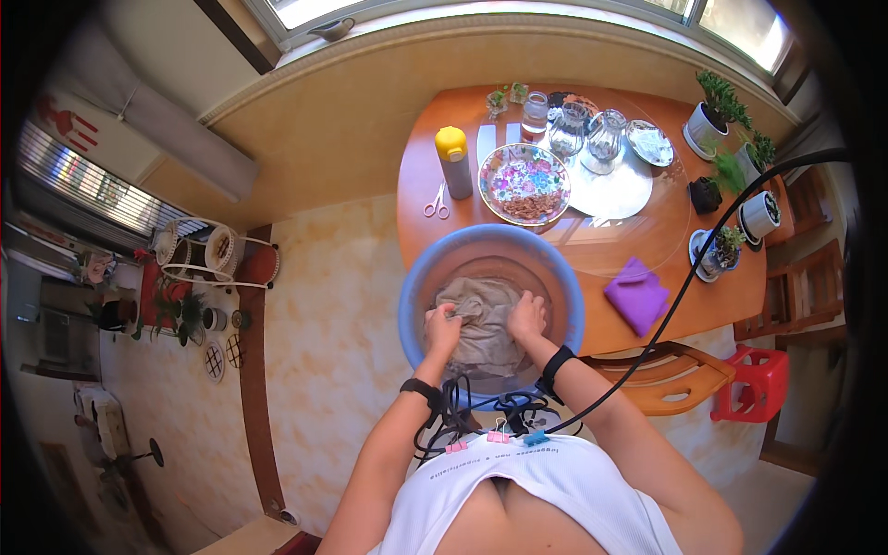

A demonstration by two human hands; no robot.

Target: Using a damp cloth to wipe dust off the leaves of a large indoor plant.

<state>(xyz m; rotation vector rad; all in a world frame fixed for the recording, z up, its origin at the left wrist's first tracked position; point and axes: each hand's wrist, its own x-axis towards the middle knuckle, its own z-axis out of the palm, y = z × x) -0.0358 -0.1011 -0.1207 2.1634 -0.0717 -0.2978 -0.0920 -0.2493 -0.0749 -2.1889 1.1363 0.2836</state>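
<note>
A large blue plastic basin stands at the near edge of the wooden table, with water in it. Inside lies a crumpled, wet, greyish-beige cloth. My left hand pinches the cloth on its left side, where the fabric bunches up at the fingertips. On the opposite side my right hand is closed on the cloth's right edge, its fingertips partly hidden. Both wrists wear black bands, and dark cables hang between my forearms in front of the basin.
Behind the basin are a floral plate with brown pieces, a yellow-capped bottle, scissors and glass jars. A folded purple cloth lies right. Potted plants line the far right; a wooden chair and red stool stand nearby.
</note>
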